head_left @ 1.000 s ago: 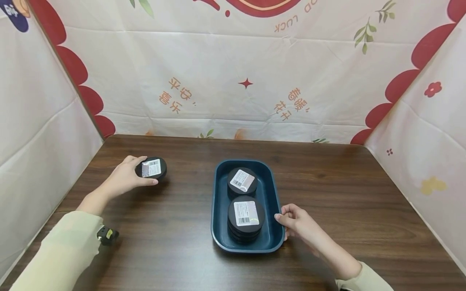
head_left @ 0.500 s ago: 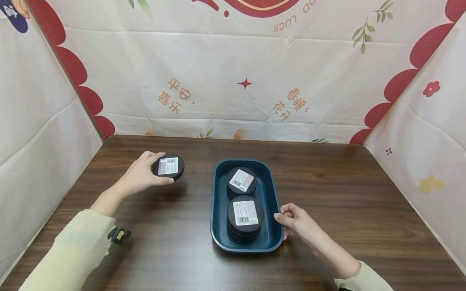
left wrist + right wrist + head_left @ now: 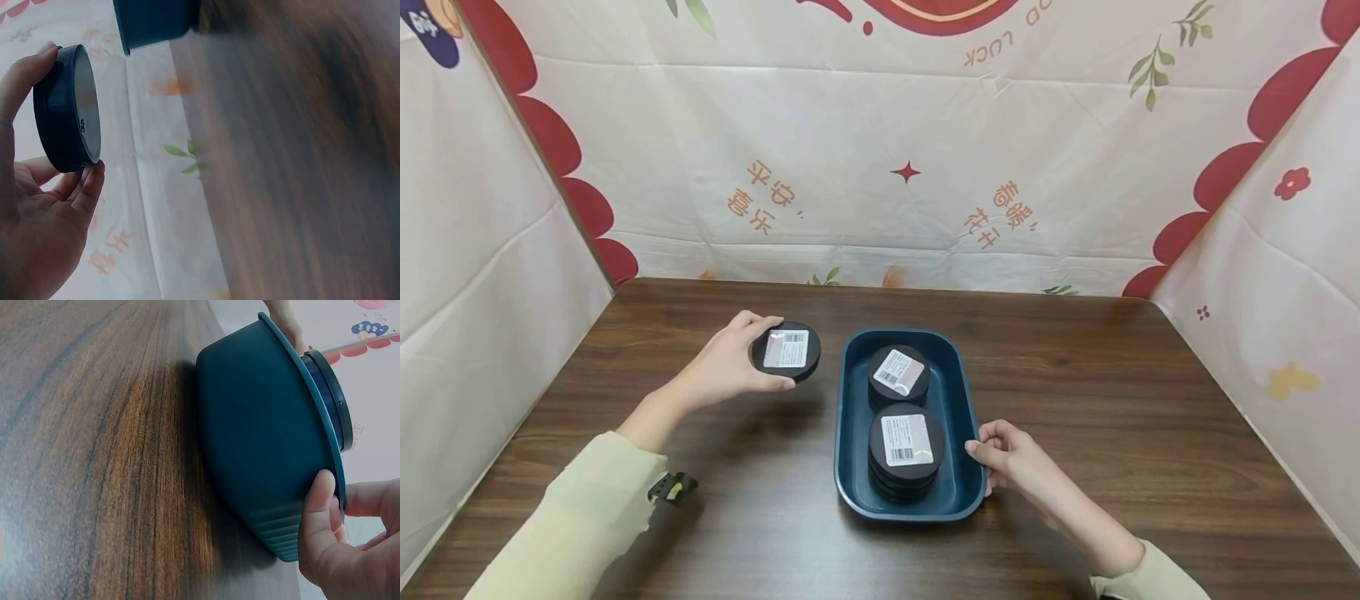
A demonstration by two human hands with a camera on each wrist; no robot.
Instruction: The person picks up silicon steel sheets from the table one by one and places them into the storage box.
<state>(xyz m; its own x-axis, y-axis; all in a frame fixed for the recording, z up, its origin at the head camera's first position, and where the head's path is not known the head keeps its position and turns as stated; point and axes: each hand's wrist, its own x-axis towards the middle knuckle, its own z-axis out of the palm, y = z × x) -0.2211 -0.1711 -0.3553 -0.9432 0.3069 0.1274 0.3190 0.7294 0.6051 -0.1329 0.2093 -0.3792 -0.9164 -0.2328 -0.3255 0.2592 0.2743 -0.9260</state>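
Observation:
My left hand (image 3: 724, 364) holds a flat round black case (image 3: 787, 349) by its edges, thumb on the near side and fingers on the far side. A white barcode label lies on its top. The case is held above the table, left of a dark blue tray (image 3: 958, 492). The left wrist view shows the case's underside (image 3: 86, 103) as a pale disc in a black ring. Inside the tray stand two stacks of similar cases, a rear stack (image 3: 898, 373) and a taller front stack (image 3: 904, 454). My right hand (image 3: 1013, 457) pinches the tray's right rim between thumb and fingers.
The brown wooden table (image 3: 1112, 400) carries the tray near its middle. A white printed cloth (image 3: 850, 125) with red scalloped borders rises behind the table and at both sides. A dark strapped device (image 3: 673, 488) sits at my left sleeve.
My left hand has carried the round black case rightward, from the table's left side to close by the tray. My right hand and the tray have stayed put.

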